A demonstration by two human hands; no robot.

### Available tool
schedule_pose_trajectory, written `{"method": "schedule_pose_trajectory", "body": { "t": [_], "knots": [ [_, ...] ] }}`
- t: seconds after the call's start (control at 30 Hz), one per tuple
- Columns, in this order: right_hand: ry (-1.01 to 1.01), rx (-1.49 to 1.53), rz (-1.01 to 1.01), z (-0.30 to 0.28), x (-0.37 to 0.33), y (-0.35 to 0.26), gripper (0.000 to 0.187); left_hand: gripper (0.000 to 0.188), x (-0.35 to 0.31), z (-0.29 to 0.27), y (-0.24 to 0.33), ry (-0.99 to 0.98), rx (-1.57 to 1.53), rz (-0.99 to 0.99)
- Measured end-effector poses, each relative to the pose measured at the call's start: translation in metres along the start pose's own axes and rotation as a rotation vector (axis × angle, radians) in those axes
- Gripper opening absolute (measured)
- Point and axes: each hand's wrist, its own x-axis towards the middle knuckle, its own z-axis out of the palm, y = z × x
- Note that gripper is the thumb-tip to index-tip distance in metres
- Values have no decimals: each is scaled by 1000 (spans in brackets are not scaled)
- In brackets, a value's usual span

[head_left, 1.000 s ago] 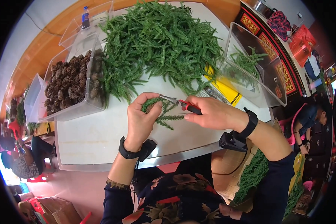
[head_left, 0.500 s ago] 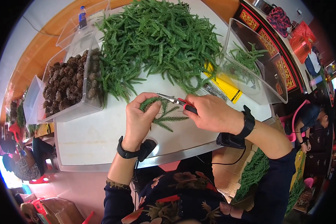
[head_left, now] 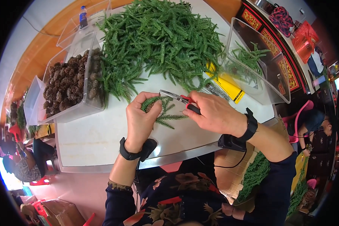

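Observation:
My left hand (head_left: 142, 112) pinches a green artificial pine sprig (head_left: 168, 118), whose needled twigs fan out to the right over the white table (head_left: 101, 145). Something brown, perhaps a pine cone, shows partly between the fingers; most of it is hidden. In my right hand (head_left: 214, 113) is a pair of long-nose pliers (head_left: 176, 96) with red and black handles. Its jaws point left, slightly parted, with the tip close to my left fingertips. Whether the jaws touch a wire there is too small to tell.
A big heap of green pine sprigs (head_left: 162, 41) covers the table's far side. Left stands a clear bin of pine cones (head_left: 66, 84); right, a clear bin (head_left: 286, 98) holding a few sprigs. A yellow packet (head_left: 229, 88) lies beside thin wires (head_left: 216, 90). Other people sit at both sides.
The pliers' tip has shifted slightly up, and the handles have spread a little in my right hand. My left hand keeps its pinch on the sprig, nearly still.

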Motion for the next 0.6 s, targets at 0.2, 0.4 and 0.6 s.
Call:
{"method": "schedule_pose_trajectory", "body": {
  "t": [0.2,0.4,0.6],
  "knots": [
    [35,-36,11,7,1,-6,36,17,-2,2,-5,94,234,145],
    [-185,167,4,-10,8,-4,36,17,0,-6,9,-87,-283,-127],
    [-454,490,-63,-18,15,12,36,13,7,-19,1,-292,-509,-177]
  ]
}}
